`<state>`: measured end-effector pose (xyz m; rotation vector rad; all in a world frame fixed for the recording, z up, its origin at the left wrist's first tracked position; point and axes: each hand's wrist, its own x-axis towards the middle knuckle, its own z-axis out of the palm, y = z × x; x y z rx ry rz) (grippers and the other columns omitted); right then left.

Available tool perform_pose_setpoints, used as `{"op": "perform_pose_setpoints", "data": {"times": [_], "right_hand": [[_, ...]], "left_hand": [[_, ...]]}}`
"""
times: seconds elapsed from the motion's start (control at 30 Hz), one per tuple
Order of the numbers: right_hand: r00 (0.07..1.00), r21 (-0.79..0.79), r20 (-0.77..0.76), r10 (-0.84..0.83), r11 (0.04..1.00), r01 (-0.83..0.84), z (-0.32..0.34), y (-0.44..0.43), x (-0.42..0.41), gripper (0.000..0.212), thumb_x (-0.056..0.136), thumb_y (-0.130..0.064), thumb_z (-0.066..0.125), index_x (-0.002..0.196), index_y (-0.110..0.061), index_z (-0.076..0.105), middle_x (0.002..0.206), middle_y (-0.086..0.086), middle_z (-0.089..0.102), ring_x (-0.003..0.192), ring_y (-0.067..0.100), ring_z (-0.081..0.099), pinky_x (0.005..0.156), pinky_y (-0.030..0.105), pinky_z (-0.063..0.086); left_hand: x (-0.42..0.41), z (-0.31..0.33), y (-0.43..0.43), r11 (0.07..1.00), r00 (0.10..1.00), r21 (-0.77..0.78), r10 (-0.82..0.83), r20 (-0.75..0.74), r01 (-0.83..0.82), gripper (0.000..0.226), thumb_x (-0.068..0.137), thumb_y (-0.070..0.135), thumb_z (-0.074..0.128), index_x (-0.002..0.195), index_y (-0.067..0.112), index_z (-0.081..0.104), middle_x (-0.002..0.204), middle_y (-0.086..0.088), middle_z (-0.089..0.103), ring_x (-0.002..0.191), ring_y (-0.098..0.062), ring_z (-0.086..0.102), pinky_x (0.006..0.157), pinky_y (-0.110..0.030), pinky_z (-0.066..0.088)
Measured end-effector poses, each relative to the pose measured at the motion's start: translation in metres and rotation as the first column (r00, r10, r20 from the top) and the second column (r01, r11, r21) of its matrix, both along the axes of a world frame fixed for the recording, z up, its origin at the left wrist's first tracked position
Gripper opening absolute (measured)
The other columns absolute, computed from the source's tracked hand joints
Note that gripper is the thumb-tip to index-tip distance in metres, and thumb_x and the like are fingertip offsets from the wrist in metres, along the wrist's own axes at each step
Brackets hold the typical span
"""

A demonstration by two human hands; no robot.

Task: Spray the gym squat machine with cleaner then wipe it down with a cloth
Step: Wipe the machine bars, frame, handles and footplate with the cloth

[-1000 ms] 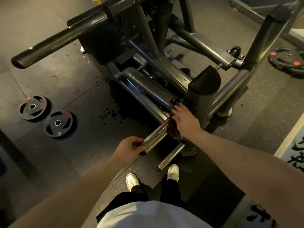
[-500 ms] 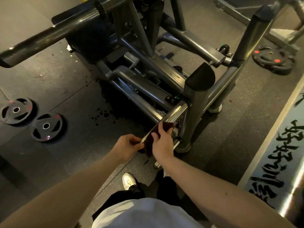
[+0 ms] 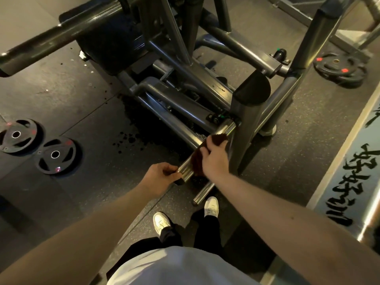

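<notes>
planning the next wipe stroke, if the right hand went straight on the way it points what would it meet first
The right hand points up the chrome bar, gripping the cloth. It would probably meet the grey upright post where the bar joins it, though depth is unclear.

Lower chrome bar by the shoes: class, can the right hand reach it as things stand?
Probably yes: the right hand grips the cloth on the upper bar, and nothing visible lies between it and the lower bar.
</notes>
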<state>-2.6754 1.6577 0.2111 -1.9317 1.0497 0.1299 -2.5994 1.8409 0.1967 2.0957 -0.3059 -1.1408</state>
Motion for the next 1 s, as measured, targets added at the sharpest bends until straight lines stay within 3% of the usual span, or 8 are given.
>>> {"op": "perform_pose_setpoints", "data": {"times": [0.2, 0.33, 0.43, 0.57, 0.63, 0.77, 0.9, 1.0], "right_hand": [[0.917, -0.229, -0.203, 0.343, 0.894, -0.385, -0.005, 0.013, -0.020, 0.046, 0.109, -0.035, 0.044, 0.155, -0.038, 0.040, 0.173, -0.003, -0.005, 0.158, 0.036, 0.000, 0.122, 0.059, 0.031], [0.858, -0.245, -0.272, 0.437, 0.830, -0.501, 0.005, -0.032, 0.005, 0.045, 0.109, -0.031, 0.045, 0.153, -0.035, 0.044, 0.172, -0.005, 0.008, 0.158, 0.031, -0.011, 0.126, 0.057, 0.010], [0.737, -0.150, -0.377, 0.560, 0.749, -0.646, 0.015, -0.078, 0.040, 0.039, 0.109, -0.025, 0.046, 0.148, -0.026, 0.054, 0.167, -0.003, 0.027, 0.159, 0.028, 0.004, 0.127, 0.045, 0.003], [0.663, -0.065, -0.456, 0.594, 0.721, -0.690, 0.026, -0.089, 0.071, 0.035, 0.106, -0.034, 0.050, 0.131, -0.019, 0.068, 0.132, 0.003, 0.065, 0.122, 0.025, 0.059, 0.108, 0.040, 0.045], [0.525, -0.025, -0.493, 0.694, 0.593, -0.805, 0.028, -0.064, 0.074, 0.034, 0.105, -0.039, 0.050, 0.125, -0.022, 0.071, 0.119, 0.000, 0.070, 0.109, 0.021, 0.063, 0.104, 0.043, 0.049], [0.309, 0.084, -0.394, 0.866, 0.368, -0.926, 0.029, -0.007, 0.066, 0.035, 0.105, -0.038, 0.051, 0.134, -0.026, 0.067, 0.134, -0.007, 0.066, 0.124, 0.019, 0.059, 0.107, 0.042, 0.047], [0.301, 0.122, -0.367, 0.880, 0.367, -0.922, 0.031, -0.025, 0.075, 0.034, 0.105, -0.037, 0.054, 0.133, -0.023, 0.068, 0.133, -0.006, 0.066, 0.122, 0.018, 0.060, 0.106, 0.041, 0.049], [0.488, 0.029, -0.391, 0.780, 0.541, -0.841, 0.030, -0.065, 0.074, 0.031, 0.105, -0.038, 0.051, 0.120, -0.022, 0.073, 0.111, -0.003, 0.070, 0.102, 0.016, 0.064, 0.094, 0.039, 0.053]], "left_hand": [[-0.005, 0.001, 0.001, 0.998, 0.999, -0.023, 0.051, -0.013, -0.052, 0.015, 0.097, 0.032, 0.069, 0.111, 0.032, 0.067, 0.103, 0.006, 0.070, 0.084, -0.009, 0.065, 0.068, -0.021, 0.046], [-0.009, 0.003, 0.002, 0.998, 0.998, -0.023, 0.066, -0.014, -0.066, 0.018, 0.098, 0.031, 0.068, 0.116, 0.028, 0.066, 0.098, 0.006, 0.072, 0.082, -0.020, 0.068, 0.066, -0.025, 0.051], [-0.014, 0.004, 0.001, 0.993, 0.993, -0.006, 0.120, -0.001, -0.120, 0.019, 0.097, 0.033, 0.070, 0.114, 0.026, 0.067, 0.097, 0.003, 0.073, 0.078, -0.025, 0.069, 0.062, -0.026, 0.052], [-0.022, 0.003, 0.002, 0.975, 0.976, 0.044, 0.217, 0.027, -0.218, 0.018, 0.094, 0.041, 0.072, 0.104, 0.026, 0.068, 0.092, -0.004, 0.072, 0.069, -0.017, 0.061, 0.059, -0.027, 0.048], [-0.027, 0.004, 0.003, 0.971, 0.971, 0.036, 0.235, 0.043, -0.237, 0.015, 0.094, 0.040, 0.071, 0.102, 0.027, 0.070, 0.090, -0.003, 0.073, 0.068, -0.018, 0.061, 0.060, -0.028, 0.048], [-0.032, 0.004, 0.003, 0.957, 0.957, -0.008, 0.289, 0.029, -0.289, 0.003, 0.096, 0.029, 0.072, 0.096, 0.031, 0.069, 0.091, 0.003, 0.073, 0.080, -0.012, 0.066, 0.070, -0.027, 0.048], [-0.034, 0.005, 0.004, 0.950, 0.950, 0.011, 0.311, 0.020, -0.311, 0.004, 0.096, 0.029, 0.071, 0.098, 0.032, 0.070, 0.093, 0.003, 0.071, 0.082, -0.013, 0.065, 0.068, -0.021, 0.049], [-0.035, 0.004, 0.004, 0.940, 0.940, 0.005, 0.341, 0.034, -0.341, 0.011, 0.095, 0.029, 0.073, 0.104, 0.023, 0.071, 0.093, 0.003, 0.070, 0.076, -0.009, 0.062, 0.062, -0.016, 0.046]]}}
